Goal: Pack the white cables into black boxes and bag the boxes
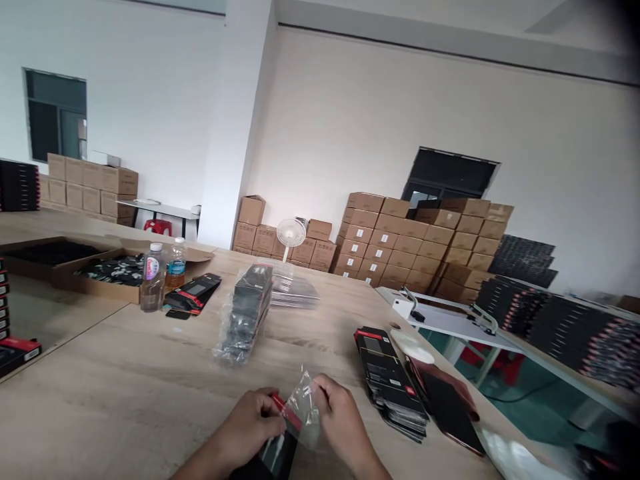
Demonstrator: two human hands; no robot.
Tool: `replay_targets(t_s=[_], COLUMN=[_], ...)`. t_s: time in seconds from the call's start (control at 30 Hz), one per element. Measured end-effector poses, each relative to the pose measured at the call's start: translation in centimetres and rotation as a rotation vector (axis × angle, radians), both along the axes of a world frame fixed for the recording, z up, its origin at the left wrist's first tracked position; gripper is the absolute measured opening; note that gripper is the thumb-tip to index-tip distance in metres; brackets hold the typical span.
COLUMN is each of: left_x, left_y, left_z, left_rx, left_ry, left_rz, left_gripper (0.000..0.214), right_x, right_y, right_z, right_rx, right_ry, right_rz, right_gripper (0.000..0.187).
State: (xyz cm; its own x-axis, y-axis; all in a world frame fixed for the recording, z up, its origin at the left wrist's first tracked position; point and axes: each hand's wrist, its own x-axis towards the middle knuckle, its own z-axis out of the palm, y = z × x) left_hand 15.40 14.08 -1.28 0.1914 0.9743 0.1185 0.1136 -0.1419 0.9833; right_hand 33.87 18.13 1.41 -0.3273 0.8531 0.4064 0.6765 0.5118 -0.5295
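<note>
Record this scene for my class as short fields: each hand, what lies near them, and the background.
Left hand: grips a black-and-red box
Right hand: pinches clear plastic at the box's red end
Right of hands: stack of black packets
Beyond hands: plastic-wrapped stack
Left on table: two bottles
Background: cartons, pale fan

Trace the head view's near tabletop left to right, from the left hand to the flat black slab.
Left hand holding black box, clear plastic, right hand, banded stack of boxes, flat black slab.
</note>
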Motion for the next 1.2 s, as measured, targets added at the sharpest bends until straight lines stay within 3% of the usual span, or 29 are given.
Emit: replay_targets(t_s=[0.2,0.33,0.43,0.53,0.77,0.9,1.03,1.1,1.2], left_x=[0.5,0.4,0.1,-0.2,-0.3,-0.3,-0.4,-0.5,-0.8], left_y=[-0.6,-0.3,0.2,0.6,0.8,0.6,0.4,0.5,0.4], left_z=[0.6,0.3,-0.2,-0.5,-0.7,-0.3,0.1,0.2,0.1], left_rx=[0.016,0.011,0.030,0.064,0.070,0.027,0.010,0.010,0.043], left_ry=[-0.055,-0.071,-0.074,-0.097,-0.089,-0.046,0.031,0.053,0.091], left_rz=[-0.087,0.096,0.228,0.264,0.347,0.292,0.231,0.235,0.210], left_gripper=[0.015,0.019,0.024,0.025,0.032,0.026,0.019,0.019,0.017], right_x=[-0.7,-0.8,-0.9,-1.2,-1.6,-1.5,-1.4,-1.4,-1.2], right_y=[-0.3,-1.1,-2.0,-2.4,-2.0,-1.9,-1.7,-1.6,-1.1], right_z=[-1.4,-1.1,-1.0,-1.2,-1.9,-2.0,-2.0,-2.2,-2.7], right_rx=[0.039,0.106,0.017,-0.045,-0.015,-0.029,0.081,0.143,0.146], right_ry=[0.011,0.126,0.096,0.017,0.134,0.144,0.161,0.123,0.102], right_rz=[-0.015,-0.082,0.044,0.150,0.076,0.025,-0.114,-0.095,-0.032], right_gripper=[0.029,0.024,0.017,0.006,0.015,0.016,0.010,0.002,0.006])
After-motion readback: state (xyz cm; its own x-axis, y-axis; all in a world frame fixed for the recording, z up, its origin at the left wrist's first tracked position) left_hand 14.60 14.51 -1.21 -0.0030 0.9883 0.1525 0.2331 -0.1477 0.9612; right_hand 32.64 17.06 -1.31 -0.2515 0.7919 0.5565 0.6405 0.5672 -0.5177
